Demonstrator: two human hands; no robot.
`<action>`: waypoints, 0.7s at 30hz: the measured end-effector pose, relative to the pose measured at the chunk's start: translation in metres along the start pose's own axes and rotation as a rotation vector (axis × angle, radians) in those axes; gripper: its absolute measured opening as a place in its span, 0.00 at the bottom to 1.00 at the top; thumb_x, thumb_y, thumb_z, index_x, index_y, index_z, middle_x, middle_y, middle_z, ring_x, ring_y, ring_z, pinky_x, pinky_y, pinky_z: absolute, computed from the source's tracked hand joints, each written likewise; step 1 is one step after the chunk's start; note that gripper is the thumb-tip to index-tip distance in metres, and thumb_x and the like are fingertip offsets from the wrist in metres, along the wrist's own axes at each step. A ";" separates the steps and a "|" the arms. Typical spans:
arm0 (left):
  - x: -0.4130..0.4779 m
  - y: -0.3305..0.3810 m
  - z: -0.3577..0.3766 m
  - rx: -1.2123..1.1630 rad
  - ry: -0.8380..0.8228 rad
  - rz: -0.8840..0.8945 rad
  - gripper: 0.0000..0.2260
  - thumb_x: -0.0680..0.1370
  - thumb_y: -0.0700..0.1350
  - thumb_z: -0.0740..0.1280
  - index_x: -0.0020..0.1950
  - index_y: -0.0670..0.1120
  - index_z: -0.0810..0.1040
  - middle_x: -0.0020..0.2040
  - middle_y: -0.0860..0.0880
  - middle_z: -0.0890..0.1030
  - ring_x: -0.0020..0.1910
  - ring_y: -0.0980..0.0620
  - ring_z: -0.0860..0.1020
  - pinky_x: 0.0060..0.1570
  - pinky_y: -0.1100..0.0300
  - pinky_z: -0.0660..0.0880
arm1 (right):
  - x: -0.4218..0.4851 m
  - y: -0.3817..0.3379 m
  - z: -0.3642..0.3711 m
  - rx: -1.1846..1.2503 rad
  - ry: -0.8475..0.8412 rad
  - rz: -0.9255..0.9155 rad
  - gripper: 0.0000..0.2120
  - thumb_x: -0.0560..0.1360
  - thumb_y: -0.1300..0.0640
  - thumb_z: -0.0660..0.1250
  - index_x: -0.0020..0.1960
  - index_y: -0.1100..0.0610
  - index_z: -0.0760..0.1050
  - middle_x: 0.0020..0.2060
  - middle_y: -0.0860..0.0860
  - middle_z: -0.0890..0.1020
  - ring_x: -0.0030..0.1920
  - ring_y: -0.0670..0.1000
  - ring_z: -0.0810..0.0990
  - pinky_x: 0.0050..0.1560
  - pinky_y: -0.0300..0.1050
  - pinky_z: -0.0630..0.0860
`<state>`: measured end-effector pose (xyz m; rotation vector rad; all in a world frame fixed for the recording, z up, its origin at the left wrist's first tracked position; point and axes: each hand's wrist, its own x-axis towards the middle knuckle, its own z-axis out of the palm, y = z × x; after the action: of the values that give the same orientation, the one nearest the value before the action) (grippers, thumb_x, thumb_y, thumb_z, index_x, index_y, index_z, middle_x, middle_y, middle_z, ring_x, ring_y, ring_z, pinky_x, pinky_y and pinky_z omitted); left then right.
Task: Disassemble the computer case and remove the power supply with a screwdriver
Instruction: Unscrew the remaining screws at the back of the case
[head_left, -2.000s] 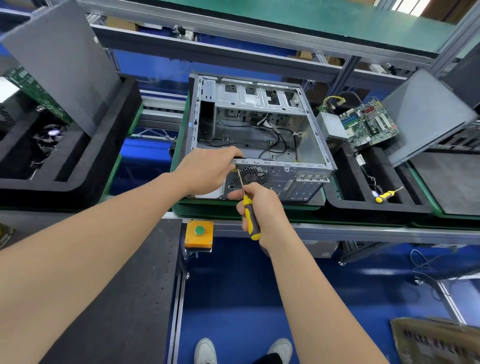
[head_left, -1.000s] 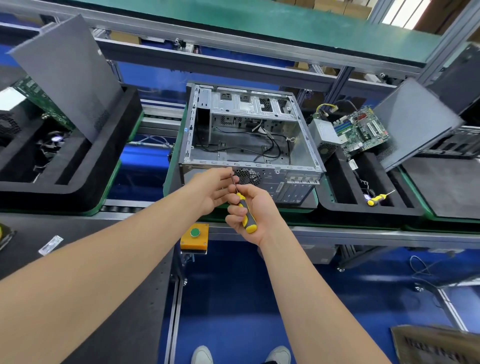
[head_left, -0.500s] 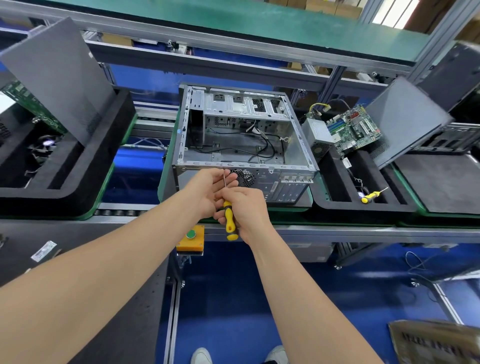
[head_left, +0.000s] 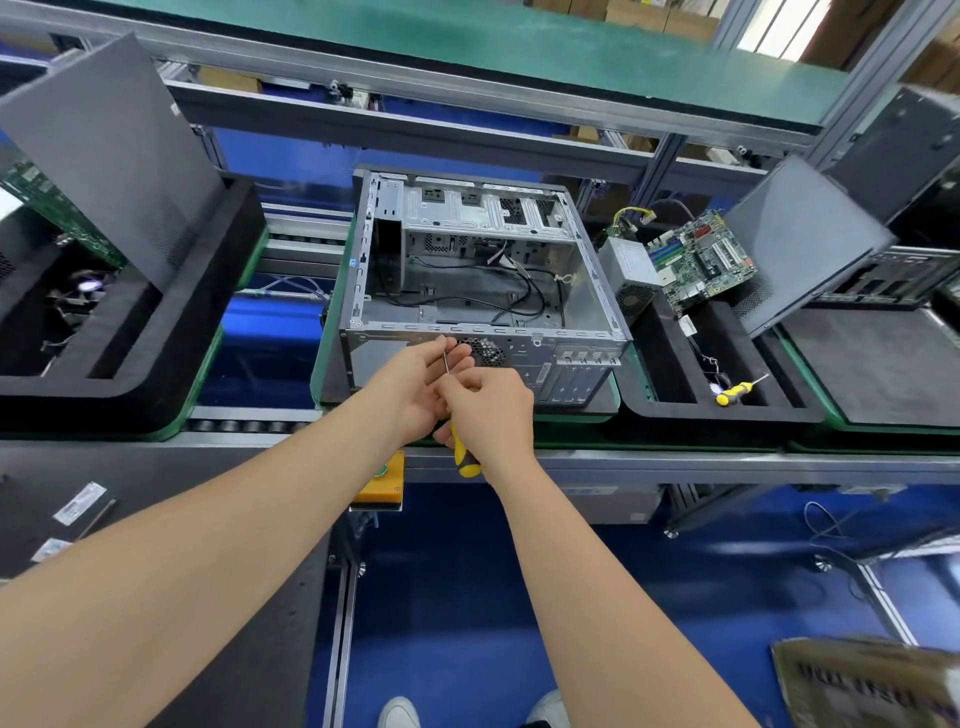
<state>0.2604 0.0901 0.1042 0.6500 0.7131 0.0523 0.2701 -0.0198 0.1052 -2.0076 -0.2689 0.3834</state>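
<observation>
The open metal computer case (head_left: 483, 291) lies on a green pallet, its inside holding only loose black cables. In front of its rear panel, my right hand (head_left: 491, 410) grips the yellow and black screwdriver (head_left: 464, 457) with the shaft pointing up. My left hand (head_left: 415, 387) is cupped palm-up beside the shaft tip, fingers loosely extended and touching it. I cannot tell whether a screw lies in the palm. The grey power supply (head_left: 631, 275) stands outside the case in the black foam tray (head_left: 675, 410) to the right.
A green motherboard (head_left: 701, 260) leans beside the power supply, with a grey side panel (head_left: 800, 244) right of it. A second yellow screwdriver (head_left: 735, 392) lies in the tray. Another panel (head_left: 109, 150) leans in a left foam tray. An orange button box (head_left: 382, 486) hangs below my hands.
Both hands drew back from the case's rear edge toward me. My left hand let go of the case edge and turned palm-up against the screwdriver tip.
</observation>
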 end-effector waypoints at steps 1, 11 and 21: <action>0.000 0.000 0.001 0.003 0.004 0.000 0.06 0.84 0.46 0.65 0.52 0.45 0.79 0.43 0.50 0.86 0.44 0.53 0.83 0.49 0.62 0.75 | 0.001 0.002 0.000 0.175 -0.045 0.082 0.11 0.79 0.59 0.68 0.40 0.59 0.84 0.27 0.54 0.82 0.25 0.52 0.82 0.26 0.42 0.78; 0.000 0.000 0.004 -0.018 0.030 -0.024 0.11 0.83 0.45 0.64 0.43 0.43 0.81 0.37 0.48 0.85 0.45 0.53 0.77 0.44 0.63 0.72 | 0.005 0.003 -0.006 1.111 -0.390 0.538 0.13 0.85 0.59 0.61 0.48 0.62 0.81 0.33 0.51 0.77 0.24 0.44 0.70 0.19 0.35 0.66; -0.005 0.000 0.003 0.007 0.003 -0.013 0.11 0.84 0.46 0.60 0.50 0.45 0.80 0.41 0.49 0.87 0.38 0.53 0.86 0.54 0.57 0.78 | 0.010 0.001 0.009 0.597 -0.082 0.348 0.09 0.79 0.62 0.71 0.52 0.69 0.83 0.35 0.60 0.79 0.25 0.52 0.77 0.26 0.43 0.77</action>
<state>0.2586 0.0870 0.1090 0.6519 0.7211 0.0387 0.2761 -0.0091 0.0993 -1.4446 0.1407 0.6781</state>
